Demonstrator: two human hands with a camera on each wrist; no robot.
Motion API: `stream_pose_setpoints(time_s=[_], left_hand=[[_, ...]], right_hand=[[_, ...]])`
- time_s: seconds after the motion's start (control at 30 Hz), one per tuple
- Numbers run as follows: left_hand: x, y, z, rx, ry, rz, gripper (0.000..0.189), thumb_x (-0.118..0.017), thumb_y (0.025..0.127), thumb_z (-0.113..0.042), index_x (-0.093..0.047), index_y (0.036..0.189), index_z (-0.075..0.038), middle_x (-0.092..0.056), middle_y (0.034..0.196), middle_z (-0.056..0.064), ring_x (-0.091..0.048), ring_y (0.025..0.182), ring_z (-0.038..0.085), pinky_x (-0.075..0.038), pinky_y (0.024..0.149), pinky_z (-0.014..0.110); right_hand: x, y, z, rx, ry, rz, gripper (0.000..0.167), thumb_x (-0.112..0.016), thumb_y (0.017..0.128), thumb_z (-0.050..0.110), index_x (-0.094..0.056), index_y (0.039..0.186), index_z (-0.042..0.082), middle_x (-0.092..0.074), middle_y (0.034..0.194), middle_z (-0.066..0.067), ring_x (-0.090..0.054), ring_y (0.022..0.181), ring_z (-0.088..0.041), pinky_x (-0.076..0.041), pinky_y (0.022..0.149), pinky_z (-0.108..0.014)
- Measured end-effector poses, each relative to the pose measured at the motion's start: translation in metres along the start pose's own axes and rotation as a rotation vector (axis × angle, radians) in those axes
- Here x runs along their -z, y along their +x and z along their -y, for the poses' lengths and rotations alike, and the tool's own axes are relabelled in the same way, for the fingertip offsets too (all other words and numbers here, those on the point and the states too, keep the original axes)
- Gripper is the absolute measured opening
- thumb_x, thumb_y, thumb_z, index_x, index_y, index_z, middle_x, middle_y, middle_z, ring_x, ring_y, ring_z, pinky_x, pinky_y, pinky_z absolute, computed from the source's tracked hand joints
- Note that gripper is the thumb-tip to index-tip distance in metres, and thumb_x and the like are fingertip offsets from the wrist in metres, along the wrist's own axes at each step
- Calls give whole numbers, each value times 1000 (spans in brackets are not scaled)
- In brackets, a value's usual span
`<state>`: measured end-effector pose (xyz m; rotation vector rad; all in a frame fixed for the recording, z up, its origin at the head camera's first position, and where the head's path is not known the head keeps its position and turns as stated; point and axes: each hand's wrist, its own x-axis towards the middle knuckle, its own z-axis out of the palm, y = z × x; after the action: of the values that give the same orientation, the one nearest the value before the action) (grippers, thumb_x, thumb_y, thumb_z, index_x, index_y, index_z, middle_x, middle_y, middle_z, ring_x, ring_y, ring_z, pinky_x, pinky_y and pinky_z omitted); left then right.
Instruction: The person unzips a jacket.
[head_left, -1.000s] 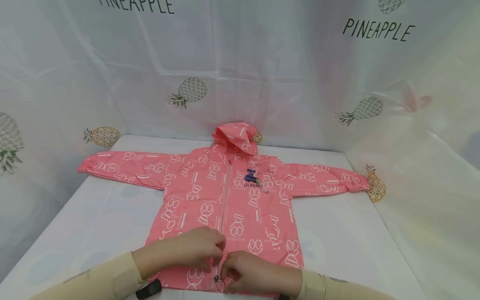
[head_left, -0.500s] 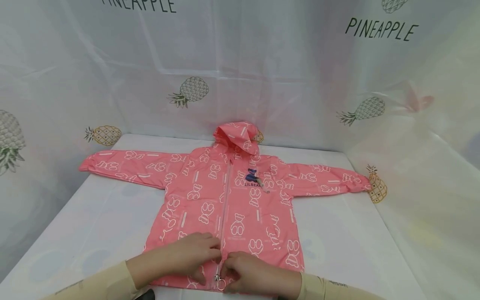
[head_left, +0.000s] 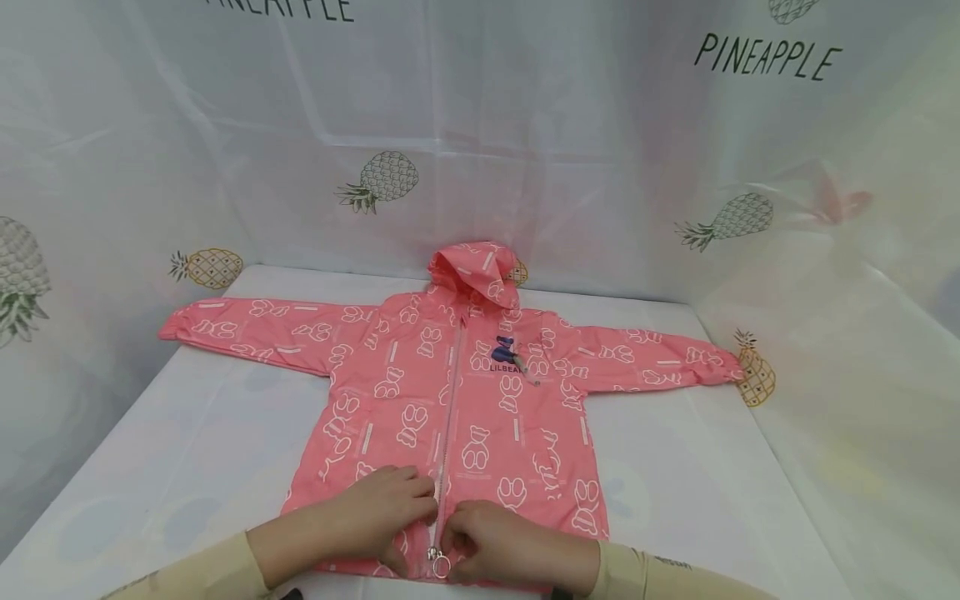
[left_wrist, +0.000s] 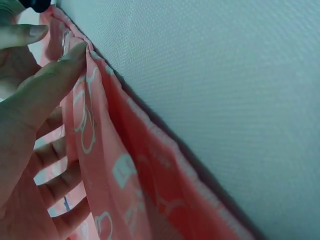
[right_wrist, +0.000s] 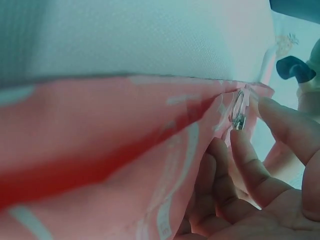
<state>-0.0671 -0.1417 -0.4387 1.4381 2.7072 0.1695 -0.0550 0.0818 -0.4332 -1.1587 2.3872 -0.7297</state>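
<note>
A pink hooded child's jacket (head_left: 495,450) with white bear outlines lies spread, front up, sleeves out to both sides. Its front zipper (head_left: 448,408) is closed down the middle; the slider and ring pull (head_left: 441,567) sit at the bottom hem. My left hand (head_left: 371,517) rests on the panel left of the zipper, thumb at the hem and fingers spread over the fabric. My right hand (head_left: 506,546) has its fingers curled and holds the fabric edge by the zipper's bottom, thumb and index finger (right_wrist: 252,165) right beside the ring pull (right_wrist: 239,110).
The jacket lies on a table with a white cover (head_left: 675,475). A pale curtain (head_left: 555,150) printed with pineapples hangs behind and along both sides. The jacket's hood (head_left: 480,267) reaches the back curtain, and the right cuff (head_left: 723,367) lies near the table's right edge.
My left hand has shifted a little down and left, away from the zipper, and its thumb has moved to the hem. The right hand and the jacket stay nearly still.
</note>
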Motion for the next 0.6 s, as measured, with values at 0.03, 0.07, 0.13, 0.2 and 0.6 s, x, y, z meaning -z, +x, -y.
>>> stream_pose_setpoints(time_s=[0.03, 0.07, 0.13, 0.2, 0.6], left_hand=[[0, 0, 0, 17, -18, 8, 54, -89, 52, -55, -58, 88, -30, -42, 87, -19, -42, 81, 3, -40, 74, 25], [1, 0, 0, 34, -35, 14, 53, -89, 52, -55, -56, 85, -30, -40, 85, -19, -42, 80, 2, -39, 75, 26], [1, -1, 0, 69, -75, 21, 51, -90, 52, -54, -54, 81, -31, -36, 82, -19, -40, 77, 1, -38, 77, 28], [1, -2, -1, 99, -111, 23, 51, -90, 52, -52, -53, 80, -31, -34, 80, -19, -39, 75, -1, -35, 76, 29], [2, 2, -5, 98, -156, 31, 50, -94, 48, -41, -53, 75, -33, -35, 83, -21, -39, 73, -3, -30, 67, 25]], right_hand=[[0, 0, 0, -9, 7, 1, 17, -82, 73, 17, -67, 82, 17, -48, 74, 18, -43, 67, 7, -38, 63, -9], [1, 0, 1, -17, 12, 0, 16, -82, 74, 16, -68, 82, 17, -48, 74, 18, -43, 67, 7, -38, 63, -10], [1, 0, 2, -27, 24, -3, 15, -81, 75, 15, -68, 81, 17, -48, 73, 17, -42, 67, 7, -38, 63, -10], [1, 0, 3, -20, 15, -10, 14, -81, 75, 14, -69, 81, 17, -48, 73, 17, -42, 67, 7, -38, 63, -10], [-5, 3, 1, 118, -205, -27, 15, -82, 69, 14, -71, 72, 23, -42, 70, 17, -35, 65, 6, -29, 60, -8]])
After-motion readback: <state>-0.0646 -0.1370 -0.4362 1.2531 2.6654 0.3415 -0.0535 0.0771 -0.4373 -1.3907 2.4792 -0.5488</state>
